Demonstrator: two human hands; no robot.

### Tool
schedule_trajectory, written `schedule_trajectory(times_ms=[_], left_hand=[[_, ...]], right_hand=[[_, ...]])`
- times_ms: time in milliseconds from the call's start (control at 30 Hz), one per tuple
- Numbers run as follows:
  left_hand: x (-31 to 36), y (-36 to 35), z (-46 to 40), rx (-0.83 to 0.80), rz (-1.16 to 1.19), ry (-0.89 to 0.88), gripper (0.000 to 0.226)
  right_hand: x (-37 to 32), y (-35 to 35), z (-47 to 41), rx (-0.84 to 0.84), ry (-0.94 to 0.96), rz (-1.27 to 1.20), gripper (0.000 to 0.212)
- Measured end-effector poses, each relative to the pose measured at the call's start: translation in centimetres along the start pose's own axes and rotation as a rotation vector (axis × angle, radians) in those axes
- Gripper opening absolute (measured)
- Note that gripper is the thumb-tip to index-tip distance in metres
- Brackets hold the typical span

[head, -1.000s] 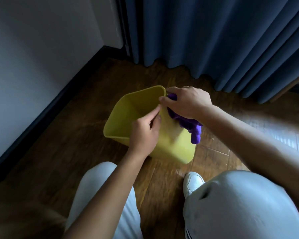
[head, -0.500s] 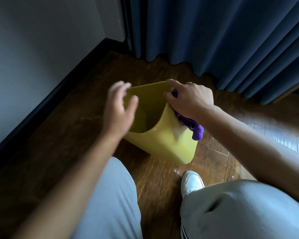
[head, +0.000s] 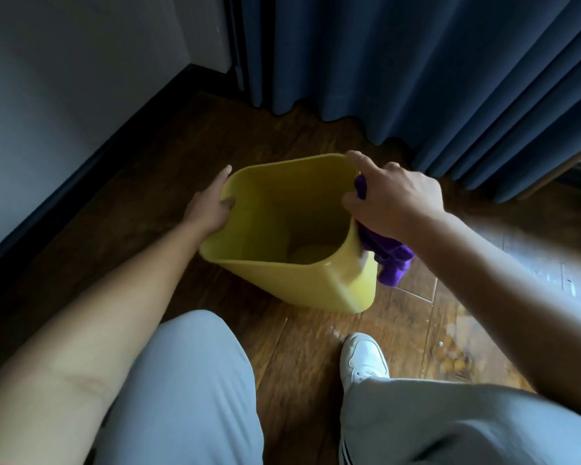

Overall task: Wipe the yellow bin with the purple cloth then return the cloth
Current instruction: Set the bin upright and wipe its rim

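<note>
The yellow bin (head: pixel 302 283) stands on the wooden floor, tilted with its open mouth toward me. My left hand (head: pixel 208 206) grips its left rim, thumb inside and fingers outside. At the right rim, my right hand (head: pixel 393 199) presses the purple cloth (head: pixel 388 260) against the bin's outer right wall. Most of the cloth hangs below that hand, beside the wall. The bin's inside looks bare.
Dark blue curtains (head: pixel 416 78) hang just behind the bin. A white wall with a dark baseboard (head: pixel 91 156) runs along the left. My knees in light trousers and a white shoe (head: pixel 363 360) fill the near floor.
My left hand let go of the bin's near wall, swung left and took hold of the left rim. The bin turned so that its mouth faces me more. The right hand kept the cloth.
</note>
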State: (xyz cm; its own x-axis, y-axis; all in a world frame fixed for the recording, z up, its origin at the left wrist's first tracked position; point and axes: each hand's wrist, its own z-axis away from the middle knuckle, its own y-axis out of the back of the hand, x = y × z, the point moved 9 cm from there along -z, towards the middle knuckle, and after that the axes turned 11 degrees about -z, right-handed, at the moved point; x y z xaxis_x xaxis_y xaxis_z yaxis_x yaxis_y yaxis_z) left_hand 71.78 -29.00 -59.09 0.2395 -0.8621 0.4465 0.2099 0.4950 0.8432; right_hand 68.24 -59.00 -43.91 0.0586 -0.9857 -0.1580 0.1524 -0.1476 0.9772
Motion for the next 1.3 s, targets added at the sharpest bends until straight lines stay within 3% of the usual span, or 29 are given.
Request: schedule_trajectory(times_ms=[100,233,367,500,600,833,1300], left_hand=[[1.9,-0.2,-0.2,0.017,0.011,-0.03,0.065],[2.7,-0.8,0.5,0.056,-0.029,0.012,0.063],[4.7,-0.8,1.6,0.081,0.026,0.004,0.062],[7.5,-0.1,2.8,0.164,-0.004,-0.194,0.06],[7.3,0.4,2.8,0.193,-0.072,-0.229,0.053],[6.1,1.7,2.9,0.098,-0.243,-0.237,0.051],[0.4,10.8,6.9,0.316,-0.157,-0.084,0.061]], right_hand=[[2.3,0.3,1.1,-0.032,-0.076,0.05,0.078],[5.0,-2.3,5.9,-0.103,-0.13,-0.096,0.096],[7.7,-4.3,8.8,-0.034,-0.201,-0.218,0.081],[8.9,-5.0,10.2,0.031,-0.254,-0.326,0.075],[8.7,-5.2,10.2,0.039,-0.238,-0.3,0.074],[8.8,-3.7,7.5,0.098,-0.161,-0.269,0.06],[0.9,-0.4,-6.1,0.102,0.044,-0.117,0.055]])
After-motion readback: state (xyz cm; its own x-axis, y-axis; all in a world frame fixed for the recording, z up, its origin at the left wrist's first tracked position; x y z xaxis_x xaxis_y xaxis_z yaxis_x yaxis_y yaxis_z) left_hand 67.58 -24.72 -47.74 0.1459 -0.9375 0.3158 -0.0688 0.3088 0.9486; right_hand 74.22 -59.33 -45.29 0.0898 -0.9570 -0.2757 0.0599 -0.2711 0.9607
